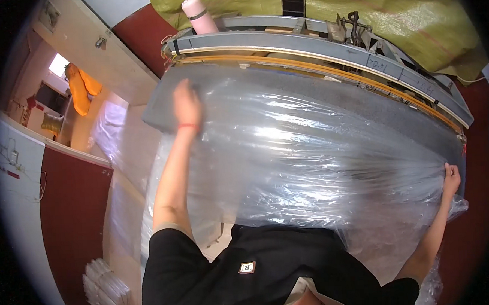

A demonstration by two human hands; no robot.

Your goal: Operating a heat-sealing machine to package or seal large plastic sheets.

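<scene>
The left hand (187, 105), blurred, is spread fairly flat over the left part of the grey table (163, 104), holding nothing that shows; whether it touches is unclear. The right hand (451, 178) is closed, fingers pinching the edge of the clear plastic sheet (304, 144) at the table's right end. The sheet lies wrinkled across the table and hangs over its near edge. Along the table's far edge runs a metal frame (261, 42), with a pink bottle (199, 17) at its left end. A yellow-green tarp (391, 20) is beyond the table.
</scene>
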